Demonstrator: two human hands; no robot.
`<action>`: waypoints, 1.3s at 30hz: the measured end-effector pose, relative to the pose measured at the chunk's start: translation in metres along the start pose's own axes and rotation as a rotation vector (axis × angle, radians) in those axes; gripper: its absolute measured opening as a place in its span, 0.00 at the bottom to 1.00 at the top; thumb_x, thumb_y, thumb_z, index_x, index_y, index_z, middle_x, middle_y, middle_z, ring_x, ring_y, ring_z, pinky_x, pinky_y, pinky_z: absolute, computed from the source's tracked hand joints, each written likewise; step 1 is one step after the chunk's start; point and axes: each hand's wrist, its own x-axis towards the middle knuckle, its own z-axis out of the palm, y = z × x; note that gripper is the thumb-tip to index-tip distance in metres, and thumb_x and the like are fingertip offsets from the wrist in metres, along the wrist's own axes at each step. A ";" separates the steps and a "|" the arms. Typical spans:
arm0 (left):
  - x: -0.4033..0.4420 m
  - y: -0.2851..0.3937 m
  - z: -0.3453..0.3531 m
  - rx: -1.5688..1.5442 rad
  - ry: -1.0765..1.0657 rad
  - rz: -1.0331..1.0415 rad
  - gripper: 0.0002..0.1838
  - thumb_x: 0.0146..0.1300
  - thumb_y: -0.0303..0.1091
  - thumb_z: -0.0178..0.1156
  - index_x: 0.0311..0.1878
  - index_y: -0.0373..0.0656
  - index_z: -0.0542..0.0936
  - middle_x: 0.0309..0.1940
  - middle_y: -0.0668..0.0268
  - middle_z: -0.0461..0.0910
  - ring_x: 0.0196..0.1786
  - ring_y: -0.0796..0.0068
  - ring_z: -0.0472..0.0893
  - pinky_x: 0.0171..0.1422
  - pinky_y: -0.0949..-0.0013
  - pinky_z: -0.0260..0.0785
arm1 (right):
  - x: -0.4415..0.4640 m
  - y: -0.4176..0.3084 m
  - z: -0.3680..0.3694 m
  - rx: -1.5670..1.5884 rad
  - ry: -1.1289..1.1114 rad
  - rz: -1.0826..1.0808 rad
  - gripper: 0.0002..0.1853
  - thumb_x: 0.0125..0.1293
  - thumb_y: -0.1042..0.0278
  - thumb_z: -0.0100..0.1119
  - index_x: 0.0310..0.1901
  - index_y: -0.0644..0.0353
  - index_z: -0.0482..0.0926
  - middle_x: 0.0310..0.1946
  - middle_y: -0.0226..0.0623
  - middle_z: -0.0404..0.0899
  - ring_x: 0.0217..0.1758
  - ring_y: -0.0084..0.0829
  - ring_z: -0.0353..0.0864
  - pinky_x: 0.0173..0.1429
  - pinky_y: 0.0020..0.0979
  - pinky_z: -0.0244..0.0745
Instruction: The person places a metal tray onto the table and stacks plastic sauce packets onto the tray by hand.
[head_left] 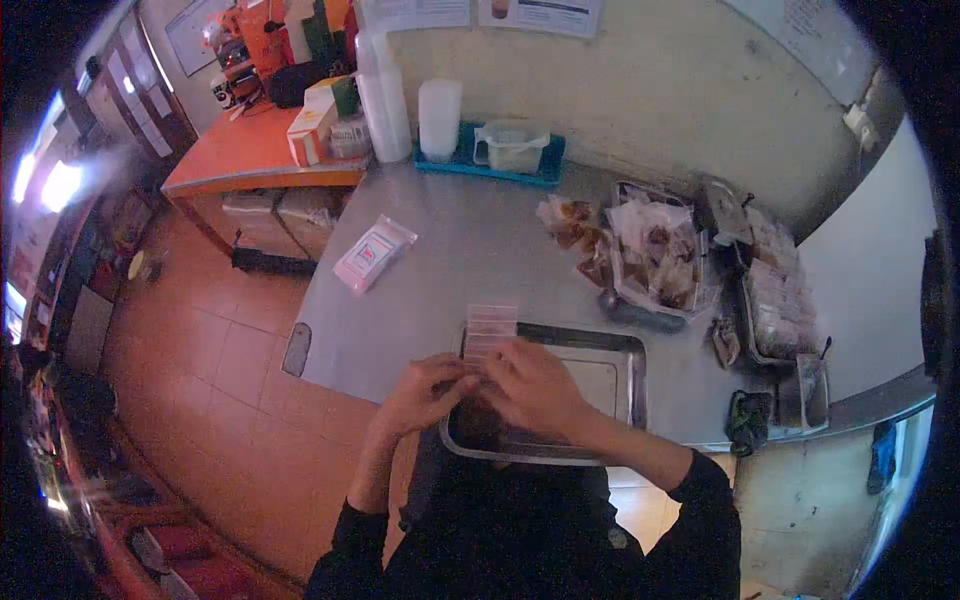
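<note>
Person in dark sleeves at a metal table, both hands on one small clear striped bag (491, 322). Clock directions taken from that bag, 12 being away from the person. Left hand (430, 392): fingers narrow, curled in at the bag's lower end. Right hand (535, 388): also narrow, fingertips bunched at the same end, seemingly pinching it; exact grip hidden. Bag stands over the left end of a shallow metal pan (640, 385), which spreads toward 4 o'clock. Dark patch in the pan's near left corner, can't make it out.

Done, by the look of it: filled packets (655, 250) heaped in a tray at 2 o'clock, loose packets (578, 225) just beside it, and stacked packets (775, 300) in another tray at 3. Left, I'd judge: the bag in hand. Visible upper part looks flat, lower end covered, so can't tell if anything's inside or if it's closed. Plastic pack (375, 255) lies at 10 o'clock, well apart, neither hand on it. Total count unclear.
</note>
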 end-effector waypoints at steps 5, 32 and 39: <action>0.000 0.012 -0.001 0.021 -0.016 -0.004 0.09 0.56 0.34 0.68 0.37 0.41 0.84 0.37 0.60 0.82 0.38 0.61 0.82 0.43 0.64 0.75 | 0.029 0.100 -0.022 -0.271 -0.018 0.237 0.10 0.60 0.65 0.58 0.40 0.60 0.78 0.37 0.46 0.78 0.44 0.50 0.77 0.48 0.46 0.72; 0.006 -0.002 0.012 0.050 0.019 0.111 0.08 0.52 0.30 0.70 0.36 0.43 0.83 0.38 0.61 0.82 0.43 0.58 0.81 0.46 0.62 0.75 | 0.030 0.153 -0.048 -0.465 0.232 0.365 0.10 0.61 0.69 0.54 0.43 0.60 0.77 0.34 0.45 0.78 0.42 0.50 0.80 0.48 0.46 0.74; 0.008 -0.008 0.014 -0.044 0.041 0.146 0.06 0.52 0.29 0.69 0.33 0.41 0.84 0.35 0.60 0.82 0.38 0.59 0.82 0.43 0.63 0.75 | 0.020 0.060 -0.093 0.408 0.009 0.399 0.10 0.70 0.63 0.49 0.43 0.63 0.71 0.30 0.38 0.74 0.35 0.30 0.76 0.42 0.36 0.71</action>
